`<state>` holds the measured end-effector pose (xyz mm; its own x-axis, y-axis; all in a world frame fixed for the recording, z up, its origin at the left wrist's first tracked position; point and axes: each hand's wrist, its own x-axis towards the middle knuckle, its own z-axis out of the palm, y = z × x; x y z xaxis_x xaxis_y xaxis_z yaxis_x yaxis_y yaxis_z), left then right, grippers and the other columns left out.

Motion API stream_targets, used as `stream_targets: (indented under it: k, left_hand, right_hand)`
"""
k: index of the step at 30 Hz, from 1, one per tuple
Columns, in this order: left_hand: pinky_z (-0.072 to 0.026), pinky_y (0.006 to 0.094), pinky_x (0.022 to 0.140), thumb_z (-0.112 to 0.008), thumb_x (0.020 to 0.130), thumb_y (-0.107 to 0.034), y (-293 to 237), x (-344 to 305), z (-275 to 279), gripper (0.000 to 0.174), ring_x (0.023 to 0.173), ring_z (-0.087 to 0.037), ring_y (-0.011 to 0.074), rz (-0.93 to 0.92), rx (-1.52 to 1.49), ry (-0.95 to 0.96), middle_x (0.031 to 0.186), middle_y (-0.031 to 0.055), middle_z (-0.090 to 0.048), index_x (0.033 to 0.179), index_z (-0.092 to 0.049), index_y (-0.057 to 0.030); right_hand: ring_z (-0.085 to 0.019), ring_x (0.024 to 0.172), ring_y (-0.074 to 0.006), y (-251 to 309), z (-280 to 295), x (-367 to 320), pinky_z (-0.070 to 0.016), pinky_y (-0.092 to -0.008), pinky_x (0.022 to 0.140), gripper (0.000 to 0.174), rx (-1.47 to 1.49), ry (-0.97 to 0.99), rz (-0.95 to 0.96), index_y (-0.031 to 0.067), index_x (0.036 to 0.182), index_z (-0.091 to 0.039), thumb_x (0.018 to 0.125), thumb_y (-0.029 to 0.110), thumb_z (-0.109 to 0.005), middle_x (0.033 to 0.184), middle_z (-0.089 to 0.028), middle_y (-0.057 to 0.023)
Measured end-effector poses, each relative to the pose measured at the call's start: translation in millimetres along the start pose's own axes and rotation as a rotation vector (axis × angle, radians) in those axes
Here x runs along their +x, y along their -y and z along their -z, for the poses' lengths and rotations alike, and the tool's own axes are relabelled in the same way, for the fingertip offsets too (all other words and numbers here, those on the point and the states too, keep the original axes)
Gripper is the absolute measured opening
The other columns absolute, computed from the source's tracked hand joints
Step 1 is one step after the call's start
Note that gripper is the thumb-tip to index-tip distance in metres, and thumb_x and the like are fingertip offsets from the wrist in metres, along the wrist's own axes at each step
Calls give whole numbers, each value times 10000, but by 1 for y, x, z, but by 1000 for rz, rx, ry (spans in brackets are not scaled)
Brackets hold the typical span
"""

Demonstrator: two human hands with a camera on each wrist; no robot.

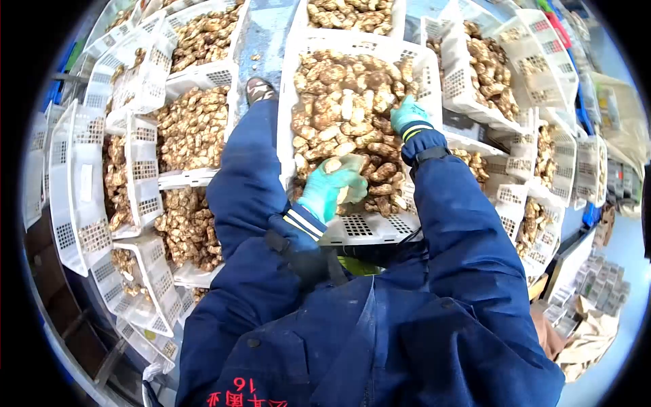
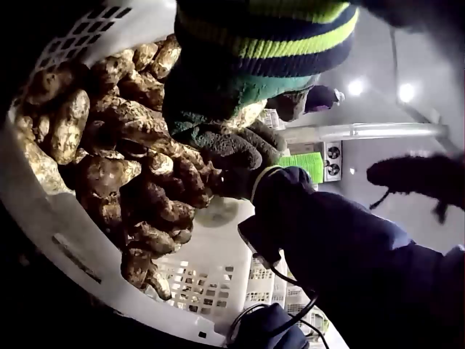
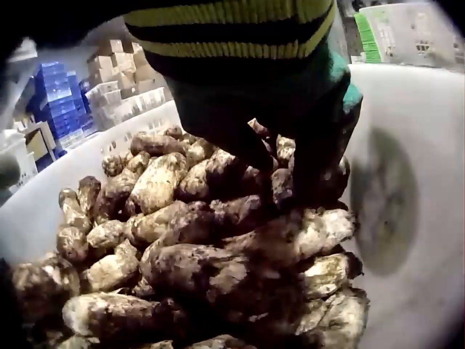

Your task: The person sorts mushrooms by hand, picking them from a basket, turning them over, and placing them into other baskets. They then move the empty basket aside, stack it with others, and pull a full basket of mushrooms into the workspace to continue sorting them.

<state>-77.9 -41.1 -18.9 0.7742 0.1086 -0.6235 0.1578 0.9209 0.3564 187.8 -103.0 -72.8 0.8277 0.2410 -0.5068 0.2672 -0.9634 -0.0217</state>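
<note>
I see a big white crate (image 1: 369,233) right in front of me, full of bumpy brown and cream lumps (image 1: 352,102). My left hand (image 1: 331,190) is near the close edge of it, above the lumps. Its fingers are curled round one pale lump (image 2: 248,115) and hold on to it. My right hand (image 1: 410,115) is farther up, on the right side of the same crate. Its fingers point down into the lumps and touch them, but they look too dark at the wrist for me to tell if they grip one. The two hands are apart. More white crates (image 1: 87,180) with the same kind of lumps stand on both sides and past the far end. A shoe (image 1: 260,89) is on the blue floor (image 1: 266,30), just left of the big crate.
</note>
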Motion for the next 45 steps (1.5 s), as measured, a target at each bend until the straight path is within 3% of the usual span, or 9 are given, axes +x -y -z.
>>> stream_targets:
  k: [7, 12, 17, 22, 31, 36, 38, 42, 45]
  left_hand:
    - [-497, 253, 477, -612, 888, -205, -8, -5, -5, 392, 586, -613, 138, 11, 298, 79, 898, 127, -664, 1229, -534, -29]
    - [-550, 449, 810, -624, 841, -81, -5, 2, 2, 432, 999, -612, 317, -179, 9, 245, 1171, 142, -566, 1245, -501, 13]
    - [-499, 470, 884, -592, 883, -211, 2, -7, -2, 544, 1096, -565, 367, -44, 12, 503, 1250, 183, -521, 1352, -383, -32]
    - [-555, 423, 697, -641, 847, -162, -5, -12, 0, 519, 847, -660, 336, -129, 166, 301, 1057, 206, -631, 1303, -434, -25]
    - [-530, 320, 548, -625, 860, -130, -1, -9, 4, 377, 678, -654, 255, -78, 347, 160, 841, 157, -648, 1209, -514, -39]
    - [-520, 309, 578, -617, 855, -169, -2, 3, 15, 258, 673, -642, 224, -74, 213, -9, 854, 129, -654, 1095, -579, -82]
    - [-528, 331, 611, -605, 867, -182, -2, 5, 17, 292, 725, -647, 245, -53, 166, -9, 878, 138, -654, 1135, -575, -69]
    - [-542, 359, 624, -596, 878, -212, 3, 7, 17, 330, 733, -647, 272, -120, 229, -27, 882, 150, -653, 1152, -572, -30]
    - [-560, 371, 588, -601, 883, -164, 0, 12, 19, 271, 691, -661, 297, -55, 188, -64, 864, 168, -655, 1110, -598, -14]
  right_hand:
    - [-535, 1152, -367, -2, 8, -12, -438, -426, 948, 537, -29, -16, 26, 85, 1277, -443, 818, 309, -608, 1273, -526, -230]
    - [-573, 576, -117, -49, 20, -89, -472, -223, 543, 427, 1339, 462, 425, -23, 1219, -495, 841, 142, -603, 821, -581, -20]
    - [-607, 865, -177, -50, 21, -166, -487, -277, 790, 484, 1640, 628, 627, -31, 1248, -492, 778, 54, -567, 964, -604, -70]
    - [-531, 1111, -166, -48, 0, -182, -435, -286, 919, 547, 1346, 337, 779, -26, 1267, -468, 723, -66, -512, 1235, -536, -114]
    - [-459, 600, -88, -58, -23, -195, -397, -273, 543, 219, 680, 94, 590, 21, 859, -567, 787, 190, -686, 707, -546, -15]
    - [-598, 728, -191, -123, -2, -160, -476, -302, 626, 333, 2249, 373, 298, 104, 951, -626, 847, 421, -615, 873, -650, -83]
    - [-613, 785, -202, -123, 6, -165, -501, -298, 677, 493, 2078, -4, -144, 75, 1097, -582, 870, 511, -537, 981, -643, -128]
    - [-612, 873, -221, -76, -47, -136, -489, -332, 749, 407, 1087, 85, 357, 79, 1203, -545, 885, 329, -591, 1082, -610, -143]
    - [-560, 977, -298, -31, -54, -123, -461, -439, 783, 461, -57, -389, 606, 124, 1192, -545, 791, 324, -656, 1098, -574, -137]
